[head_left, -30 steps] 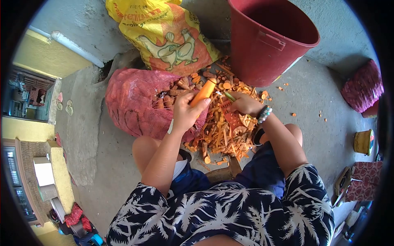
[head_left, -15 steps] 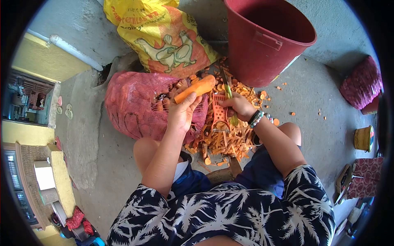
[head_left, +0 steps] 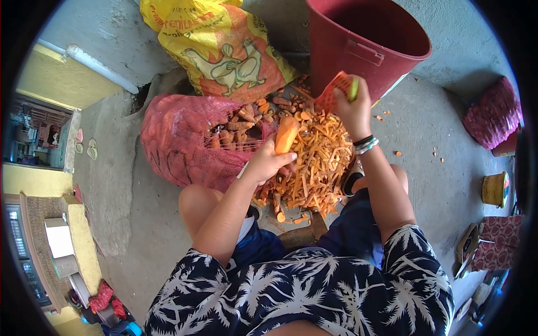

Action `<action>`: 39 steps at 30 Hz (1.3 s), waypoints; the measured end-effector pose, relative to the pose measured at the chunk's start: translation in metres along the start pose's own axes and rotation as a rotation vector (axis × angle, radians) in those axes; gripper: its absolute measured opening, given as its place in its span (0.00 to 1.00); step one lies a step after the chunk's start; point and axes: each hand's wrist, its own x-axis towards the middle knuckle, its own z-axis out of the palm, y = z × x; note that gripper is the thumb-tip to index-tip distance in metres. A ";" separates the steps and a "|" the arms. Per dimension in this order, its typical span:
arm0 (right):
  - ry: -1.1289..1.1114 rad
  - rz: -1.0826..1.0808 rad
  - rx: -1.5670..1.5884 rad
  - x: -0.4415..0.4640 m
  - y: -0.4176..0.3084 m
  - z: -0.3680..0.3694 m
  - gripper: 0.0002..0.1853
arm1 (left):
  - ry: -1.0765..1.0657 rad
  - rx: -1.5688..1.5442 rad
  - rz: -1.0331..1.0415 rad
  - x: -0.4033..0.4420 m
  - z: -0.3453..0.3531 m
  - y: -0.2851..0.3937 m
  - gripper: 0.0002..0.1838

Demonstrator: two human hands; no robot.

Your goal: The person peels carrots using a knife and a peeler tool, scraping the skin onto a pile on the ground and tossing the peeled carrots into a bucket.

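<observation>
My left hand [head_left: 264, 163] is closed around the lower end of a peeled carrot [head_left: 287, 134], which points up and away over the pile of peelings. Higher and to the right, my right hand [head_left: 356, 109] grips a red-orange peeler [head_left: 332, 94] with a perforated body, near the bin. The same hand also holds a knife with a green handle [head_left: 353, 89]; its blade is hidden. Orange carrot peelings [head_left: 319, 162] lie heaped on the floor below both hands. Beside my left hand, a torn red mesh sack [head_left: 179, 140] shows unpeeled carrots [head_left: 238, 126] through its opening.
A tall dark red bin [head_left: 356, 67] stands beyond the peelings. A yellow feed sack [head_left: 224, 53] leans by the wall. To the right are a full purple mesh sack [head_left: 493, 115] and a yellow bucket [head_left: 495, 189]. Slippers [head_left: 92, 150] lie at the left.
My right hand has moved up and right, away from the carrot, carrying the peeler and knife. My left hand has lowered the carrot and turned it more upright.
</observation>
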 end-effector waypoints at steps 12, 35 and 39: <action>-0.070 0.090 0.353 0.015 -0.006 0.009 0.17 | 0.376 0.903 0.350 0.010 0.002 -0.017 0.16; 0.159 0.447 0.645 0.017 0.032 0.009 0.10 | -0.209 -0.377 0.008 -0.002 -0.003 0.007 0.07; -0.462 0.125 0.449 0.001 -0.006 -0.005 0.12 | -0.293 -0.483 0.028 -0.002 -0.010 0.010 0.10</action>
